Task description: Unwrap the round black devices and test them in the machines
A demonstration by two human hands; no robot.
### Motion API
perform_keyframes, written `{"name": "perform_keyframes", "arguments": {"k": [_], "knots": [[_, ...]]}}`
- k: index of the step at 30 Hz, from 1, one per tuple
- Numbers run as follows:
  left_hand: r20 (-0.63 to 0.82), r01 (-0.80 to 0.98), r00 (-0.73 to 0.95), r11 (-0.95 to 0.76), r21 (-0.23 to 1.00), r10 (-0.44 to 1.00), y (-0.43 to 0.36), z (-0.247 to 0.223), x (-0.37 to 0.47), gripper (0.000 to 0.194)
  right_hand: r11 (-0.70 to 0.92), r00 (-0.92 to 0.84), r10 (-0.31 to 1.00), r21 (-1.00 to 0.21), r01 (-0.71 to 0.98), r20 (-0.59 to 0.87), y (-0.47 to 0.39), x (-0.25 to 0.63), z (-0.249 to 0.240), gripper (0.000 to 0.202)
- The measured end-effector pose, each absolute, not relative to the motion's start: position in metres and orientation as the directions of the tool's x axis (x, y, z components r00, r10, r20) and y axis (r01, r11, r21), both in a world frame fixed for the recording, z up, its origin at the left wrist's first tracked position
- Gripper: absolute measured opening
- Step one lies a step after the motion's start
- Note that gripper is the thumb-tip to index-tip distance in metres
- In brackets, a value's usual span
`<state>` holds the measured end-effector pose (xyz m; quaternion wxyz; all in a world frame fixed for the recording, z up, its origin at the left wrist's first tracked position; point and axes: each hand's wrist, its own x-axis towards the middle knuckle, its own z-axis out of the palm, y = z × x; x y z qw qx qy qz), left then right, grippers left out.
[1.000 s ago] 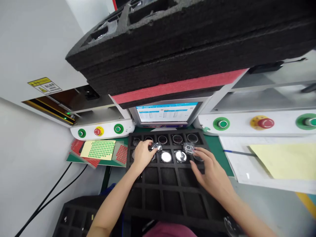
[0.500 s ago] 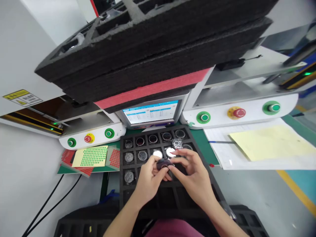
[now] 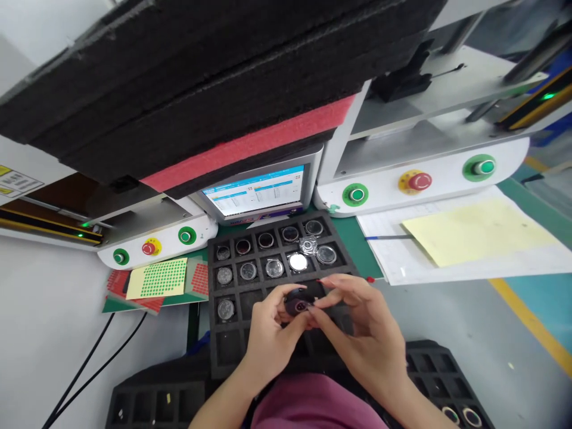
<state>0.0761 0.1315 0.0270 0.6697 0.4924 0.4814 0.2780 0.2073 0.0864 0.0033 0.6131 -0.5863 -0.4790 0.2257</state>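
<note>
Holding a round, dark watch case (image 3: 297,305) above the near half of the black foam tray (image 3: 214,351), you have both hands at its rim. Your left hand (image 3: 273,333) curls around the case's left side, thumb in front; your right hand (image 3: 369,333) appears to pinch the opposite edge narrowly between thumb and forefinger. The case lies directly between the two sets of fingertips, tilted, a small ring on its surface turned toward you, its visible long axis running roughly across the tray; the left hand covers more of it. Watch faces (image 3: 274,267) sit in the tray's far pockets, a plastic-wrapped disc (image 3: 308,245) among them. Beyond the tray stands a lit monitor (image 3: 257,193); green-dot stickers (image 3: 163,279) lie to its left, yellow paper (image 3: 473,229) to its right.
</note>
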Motion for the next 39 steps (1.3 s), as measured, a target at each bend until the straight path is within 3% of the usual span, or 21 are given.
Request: {"name": "perform_keyframes", "arguments": {"k": [12, 18, 21, 24, 30, 39], "knots": [[-0.368, 0.015, 0.453, 0.406, 0.914, 0.812, 0.127, 0.037, 0.085, 0.029, 0.205, 0.426, 0.860, -0.954, 0.218, 0.282, 0.071, 0.226, 0.017, 0.031], [-0.307, -0.052, 0.359, 0.347, 0.936, 0.882, 0.135, 0.036, 0.082, 0.032, 0.125, 0.630, 0.736, -0.964, 0.233, 0.247, 0.068, 0.251, 0.005, 0.031], [-0.247, -0.058, 0.250, 0.269, 0.961, 0.936, 0.145, 0.033, 0.075, 0.032, 0.014, 0.500, 0.816, -0.875, 0.484, 0.289, 0.069, 0.259, -0.016, 0.026], [-0.217, -0.028, 0.175, 0.225, 0.974, 0.961, 0.152, 0.027, 0.067, 0.034, 0.034, 0.291, 0.908, -0.748, 0.663, 0.300, 0.077, 0.252, -0.043, 0.026], [-0.246, 0.014, 0.148, 0.246, 0.969, 0.958, 0.152, 0.020, 0.057, 0.034, 0.148, 0.049, 0.958, -0.630, 0.762, 0.284, 0.106, 0.220, -0.079, 0.048], [-0.263, 0.024, 0.144, 0.262, 0.965, 0.954, 0.153, 0.019, 0.047, 0.038, 0.185, -0.012, 0.946, -0.508, 0.841, 0.325, 0.118, 0.210, -0.079, 0.053]]}}
